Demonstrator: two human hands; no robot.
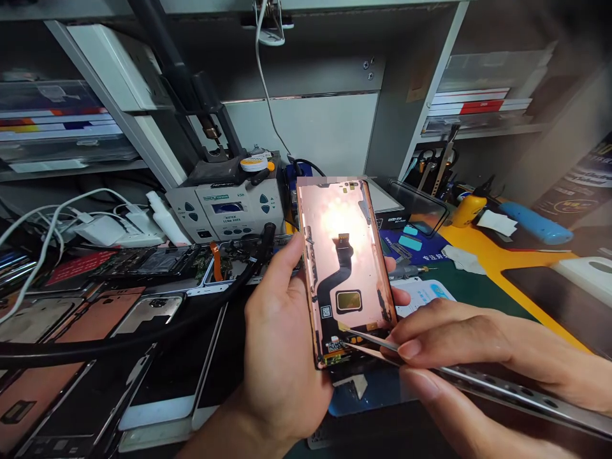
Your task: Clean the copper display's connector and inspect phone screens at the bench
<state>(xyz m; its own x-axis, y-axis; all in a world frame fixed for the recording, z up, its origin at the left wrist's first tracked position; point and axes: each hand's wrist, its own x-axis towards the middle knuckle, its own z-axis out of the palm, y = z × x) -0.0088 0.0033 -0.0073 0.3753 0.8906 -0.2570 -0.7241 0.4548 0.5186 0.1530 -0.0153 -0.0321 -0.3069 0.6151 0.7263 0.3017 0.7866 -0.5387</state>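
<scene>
My left hand (282, 344) is wrapped round a phone screen assembly (356, 268), tilted up with its copper-coloured back towards me. A black flex cable (329, 287) runs down that back from a small connector to the lower edge. Beside the cable sits a gold rectangle with a dark rim (349, 300). My right hand (459, 357) pinches steel tweezers (497, 386). The two tips are slightly apart, over the lower end of the panel near small circuit parts (336, 345); whether they touch it I cannot tell. Glare hides part of the upper back.
Several phone panels (100, 312) lie on the left, crossed by a thick black hose (191, 335). Behind stands a grey soldering station (229, 207). A yellow bottle (471, 204) and a blue tube-like object (535, 223) are at the right. White cables (71, 204) hang at the left.
</scene>
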